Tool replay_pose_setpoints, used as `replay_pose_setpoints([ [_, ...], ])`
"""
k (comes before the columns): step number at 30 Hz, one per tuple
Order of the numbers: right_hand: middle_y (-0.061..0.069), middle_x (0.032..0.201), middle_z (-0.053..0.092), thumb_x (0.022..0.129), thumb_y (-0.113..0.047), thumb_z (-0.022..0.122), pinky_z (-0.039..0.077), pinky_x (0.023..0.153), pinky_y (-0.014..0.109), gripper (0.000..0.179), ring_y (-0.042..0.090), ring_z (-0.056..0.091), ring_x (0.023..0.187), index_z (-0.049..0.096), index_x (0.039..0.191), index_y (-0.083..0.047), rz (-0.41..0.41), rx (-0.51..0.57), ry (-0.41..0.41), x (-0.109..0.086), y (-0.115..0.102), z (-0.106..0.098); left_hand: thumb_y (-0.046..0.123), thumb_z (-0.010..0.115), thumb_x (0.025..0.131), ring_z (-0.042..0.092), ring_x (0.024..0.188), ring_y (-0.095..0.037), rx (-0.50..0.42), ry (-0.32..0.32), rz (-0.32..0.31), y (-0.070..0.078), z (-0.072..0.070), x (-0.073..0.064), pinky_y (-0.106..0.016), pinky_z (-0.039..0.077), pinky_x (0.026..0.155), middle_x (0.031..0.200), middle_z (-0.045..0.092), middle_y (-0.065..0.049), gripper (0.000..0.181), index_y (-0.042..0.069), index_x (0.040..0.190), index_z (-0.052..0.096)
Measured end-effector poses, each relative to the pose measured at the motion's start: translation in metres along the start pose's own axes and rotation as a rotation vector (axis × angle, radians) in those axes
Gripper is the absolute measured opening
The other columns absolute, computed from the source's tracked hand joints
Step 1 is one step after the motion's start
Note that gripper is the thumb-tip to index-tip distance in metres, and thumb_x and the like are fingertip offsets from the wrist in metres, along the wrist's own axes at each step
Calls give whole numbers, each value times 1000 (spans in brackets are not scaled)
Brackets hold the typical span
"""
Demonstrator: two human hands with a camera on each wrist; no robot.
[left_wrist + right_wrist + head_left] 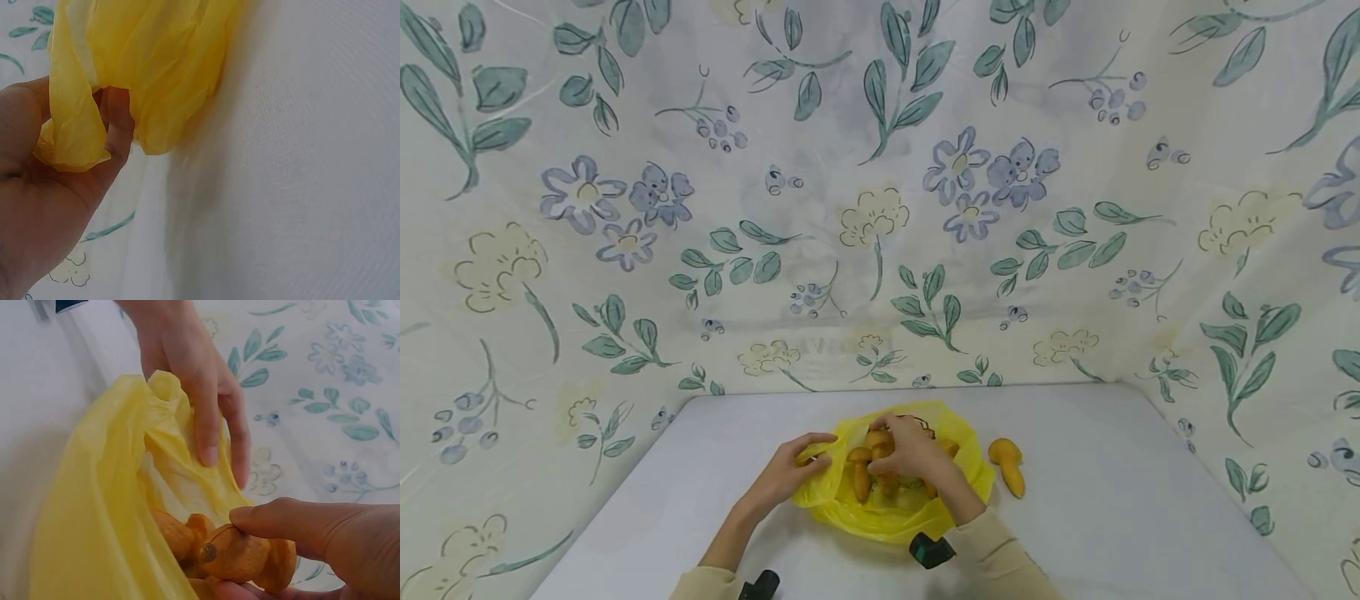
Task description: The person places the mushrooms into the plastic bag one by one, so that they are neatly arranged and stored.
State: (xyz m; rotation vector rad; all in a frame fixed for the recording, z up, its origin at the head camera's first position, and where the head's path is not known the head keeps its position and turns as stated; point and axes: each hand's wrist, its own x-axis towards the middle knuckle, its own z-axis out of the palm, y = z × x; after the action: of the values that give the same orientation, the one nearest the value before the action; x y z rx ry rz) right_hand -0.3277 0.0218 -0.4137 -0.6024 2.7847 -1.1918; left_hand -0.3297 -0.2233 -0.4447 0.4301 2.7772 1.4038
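A yellow plastic bag (865, 523) lies with its mouth spread on the white table, several orange-brown mushrooms inside. My left hand (784, 475) grips the bag's left rim; in the left wrist view the thin plastic (169, 69) passes between thumb and fingers. Over the bag's mouth, my right hand (917, 454) pinches one mushroom (250, 556) between thumb and fingers, as the right wrist view shows. Another mushroom (860, 475) rests in the bag just left of it. Outside the bag, to its right, a single mushroom (1009, 468) lies on the table.
The white table (1097, 492) reaches back to a hanging floral cloth (820, 250), which also rises along both sides. A dark wrist device (931, 550) shows by the right sleeve, and another (760, 586) by the left.
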Motion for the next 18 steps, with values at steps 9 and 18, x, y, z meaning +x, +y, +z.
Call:
replay_pose_setpoints([
  [9, 10, 119, 58, 81, -22, 80, 50, 91, 45, 54, 24, 52, 105, 56, 128, -11, -3, 2, 19, 2, -6, 8, 23, 64, 95, 51, 127, -28, 0, 1, -7, -2, 0, 2, -49, 42, 107, 143, 54, -10, 35, 20, 130, 62],
  [18, 13, 118, 58, 79, -23, 82, 50, 90, 47, 52, 25, 52, 103, 57, 123, -11, 1, -18, 27, 5, -6, 17, 24, 65, 94, 50, 129, -28, -18, -3, -28, -2, 1, 1, -49, 42, 108, 144, 54, -8, 34, 22, 128, 63],
])
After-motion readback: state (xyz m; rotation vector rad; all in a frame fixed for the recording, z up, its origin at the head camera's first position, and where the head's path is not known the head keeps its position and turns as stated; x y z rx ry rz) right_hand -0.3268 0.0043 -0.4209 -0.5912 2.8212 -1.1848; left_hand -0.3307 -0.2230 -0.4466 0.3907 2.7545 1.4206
